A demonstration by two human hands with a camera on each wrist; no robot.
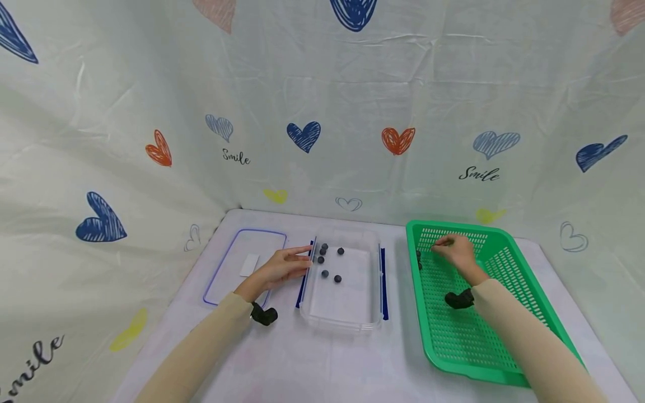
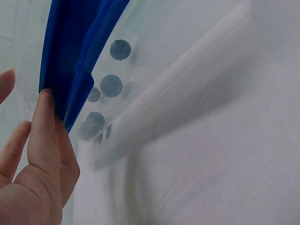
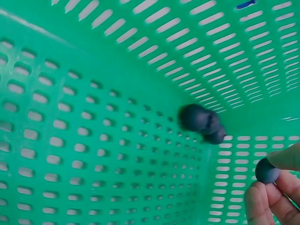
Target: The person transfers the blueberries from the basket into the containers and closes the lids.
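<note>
My right hand (image 1: 459, 253) is inside the green basket (image 1: 428, 350), pinching one blueberry (image 3: 267, 171) between thumb and fingertips. A few more blueberries (image 3: 194, 118) lie against the basket's left wall. My left hand (image 1: 281, 267) touches the left side of a clear plastic container (image 1: 342, 323), its fingers fairly straight against the blue side latch (image 2: 70, 51). On the container's floor lie several loose blueberries (image 1: 338, 279), mostly toward its left and far part. The left wrist view shows some of them blurred through the clear wall.
Left of the container lies a clear lid (image 1: 224, 280) with a blue edge and a white label (image 1: 249, 265). A second blue latch (image 1: 384, 285) hangs open on the container's right side. Behind the white table (image 1: 322, 369) hangs a curtain (image 1: 353, 89) printed with hearts.
</note>
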